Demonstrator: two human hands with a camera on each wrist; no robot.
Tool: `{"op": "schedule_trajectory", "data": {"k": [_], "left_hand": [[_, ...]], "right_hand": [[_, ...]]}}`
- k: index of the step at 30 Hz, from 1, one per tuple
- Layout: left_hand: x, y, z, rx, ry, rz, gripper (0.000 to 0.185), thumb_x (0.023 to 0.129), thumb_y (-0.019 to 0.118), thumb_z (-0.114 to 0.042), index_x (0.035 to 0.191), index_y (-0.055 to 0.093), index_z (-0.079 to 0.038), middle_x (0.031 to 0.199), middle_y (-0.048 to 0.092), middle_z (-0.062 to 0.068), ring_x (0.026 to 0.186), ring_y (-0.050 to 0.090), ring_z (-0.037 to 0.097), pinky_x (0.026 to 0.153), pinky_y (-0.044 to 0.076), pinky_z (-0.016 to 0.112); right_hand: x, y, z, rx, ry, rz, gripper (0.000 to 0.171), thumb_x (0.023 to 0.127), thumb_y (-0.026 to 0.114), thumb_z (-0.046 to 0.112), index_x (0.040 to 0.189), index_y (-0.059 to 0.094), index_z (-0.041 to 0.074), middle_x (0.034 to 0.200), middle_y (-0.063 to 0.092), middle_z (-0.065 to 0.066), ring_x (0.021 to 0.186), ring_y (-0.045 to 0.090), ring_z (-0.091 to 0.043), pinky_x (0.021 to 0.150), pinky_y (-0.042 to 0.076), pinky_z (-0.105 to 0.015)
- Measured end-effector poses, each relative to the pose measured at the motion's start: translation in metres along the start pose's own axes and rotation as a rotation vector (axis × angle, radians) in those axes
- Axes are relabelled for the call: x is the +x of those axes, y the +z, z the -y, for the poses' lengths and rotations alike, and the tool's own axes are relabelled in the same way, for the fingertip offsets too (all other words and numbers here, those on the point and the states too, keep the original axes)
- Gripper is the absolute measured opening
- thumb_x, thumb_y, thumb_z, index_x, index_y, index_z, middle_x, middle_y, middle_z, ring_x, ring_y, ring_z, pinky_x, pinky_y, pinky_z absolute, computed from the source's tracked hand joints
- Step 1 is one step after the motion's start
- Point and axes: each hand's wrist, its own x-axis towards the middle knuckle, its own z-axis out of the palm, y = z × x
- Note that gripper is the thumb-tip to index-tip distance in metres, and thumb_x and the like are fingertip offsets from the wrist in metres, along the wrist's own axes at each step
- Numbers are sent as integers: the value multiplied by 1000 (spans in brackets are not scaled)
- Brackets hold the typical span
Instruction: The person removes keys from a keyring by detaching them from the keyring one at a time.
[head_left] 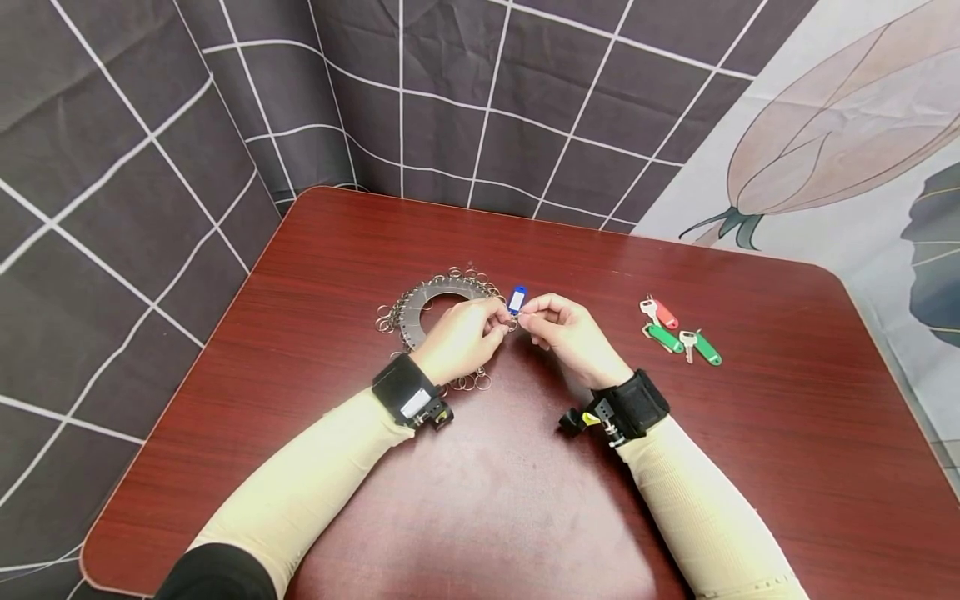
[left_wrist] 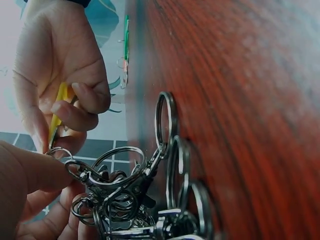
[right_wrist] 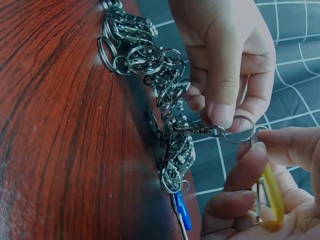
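Observation:
My left hand (head_left: pixel 463 335) pinches a metal swivel clasp (right_wrist: pixel 200 129) with a split ring (right_wrist: pixel 240 142) at its end. That clasp belongs to a flat, round metal key holder (head_left: pixel 411 321) with clasps and rings all along its edge, partly hidden under the hand. To the right, my right hand (head_left: pixel 572 333) pinches the small ring of a yellow key tag (right_wrist: pixel 273 195) right at the split ring. The yellow tag lies within the curled fingers, with a thin metal edge beside it. A blue key tag (head_left: pixel 517 299) sits at the holder's right edge.
On the table (head_left: pixel 787 417), right of my hands, lie a red key tag (head_left: pixel 666 314), a green key tag (head_left: pixel 664 338) and another green key tag (head_left: pixel 707 350), with keys among them. A dark checked cloth (head_left: pixel 450 75) hangs behind the table's far edge.

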Motion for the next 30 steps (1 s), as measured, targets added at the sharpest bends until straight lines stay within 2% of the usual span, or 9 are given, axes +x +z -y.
{"op": "schedule_trajectory", "data": {"k": [4,7,11,22,30], "left_hand": [[0,2,2,24,9,-44,5,92,59,-11,96,59,-13,79,59,-3,71,56,9,64,46,25],[0,2,3,31,24,-85,5,93,58,-11,97,57,-11,78,58,-2,70,55,11,63,45,27],[0,2,3,28,43,-112,4,94,56,-10,98,57,-10,80,58,-2,70,55,11,64,45,27],[1,1,0,23,4,-47,5,95,59,-13,99,62,-14,84,59,-3,74,55,11,66,45,28],[1,2,1,44,-20,7,14,95,61,-16,105,71,-13,101,66,-1,89,59,11,81,47,29]], "right_hand": [[0,1,-1,-70,14,12,15,91,63,7,104,61,-1,84,61,-12,64,50,-13,56,41,-26],[0,2,-2,-115,16,37,17,91,64,7,106,60,-2,81,59,-8,65,50,-12,56,42,-26],[0,2,-3,-126,16,64,17,91,63,7,105,60,-2,79,56,-5,65,49,-12,55,42,-26],[0,1,-2,-121,12,20,16,93,62,8,105,61,-1,85,59,-9,66,49,-12,56,42,-26],[0,2,0,-121,-4,-27,14,92,62,7,104,62,0,86,60,-17,64,49,-12,55,42,-26]]}}
